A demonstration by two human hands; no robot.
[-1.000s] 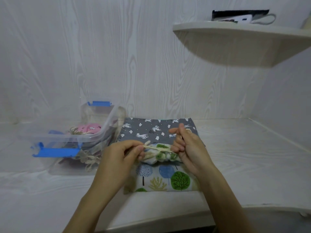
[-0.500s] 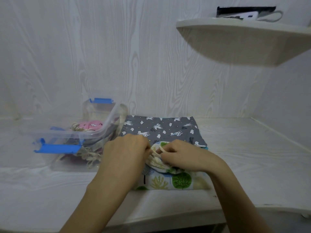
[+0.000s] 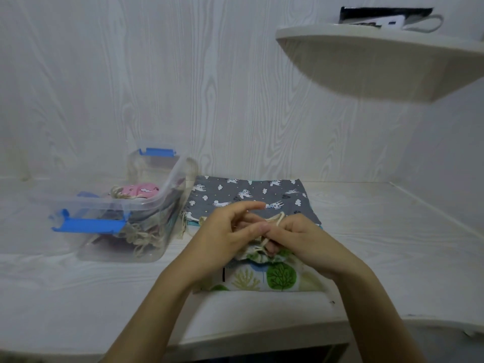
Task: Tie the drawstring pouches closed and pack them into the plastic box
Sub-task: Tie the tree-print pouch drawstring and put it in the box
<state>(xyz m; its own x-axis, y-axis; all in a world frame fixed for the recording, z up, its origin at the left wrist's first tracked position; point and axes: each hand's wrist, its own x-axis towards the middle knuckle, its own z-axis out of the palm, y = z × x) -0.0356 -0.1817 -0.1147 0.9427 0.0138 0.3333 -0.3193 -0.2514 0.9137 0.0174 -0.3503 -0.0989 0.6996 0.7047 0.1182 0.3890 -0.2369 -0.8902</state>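
A white pouch with green and blue trees (image 3: pixel 272 277) lies near the table's front edge, its mouth gathered. My left hand (image 3: pixel 225 231) and my right hand (image 3: pixel 301 238) meet over that mouth. Both pinch the cream drawstring (image 3: pixel 275 220), which loops up between the fingertips. The left index finger sticks out straight above the cord. Behind them lies a grey pouch with white horses and clouds (image 3: pixel 248 195), flat on a small stack. At the left stands the clear plastic box (image 3: pixel 120 210) with blue clips, holding a pink pouch (image 3: pixel 140 191) and several others.
A white corner shelf (image 3: pixel 379 61) juts out at the upper right with a dark item on it. White wood-grain walls close the back and the right side. The table's front edge (image 3: pixel 262 336) runs just below my forearms.
My hands came together from pulling the cord taut sideways and now work it over the gathered mouth. A loop of cord has risen between the fingertips, and the left index finger has lifted.
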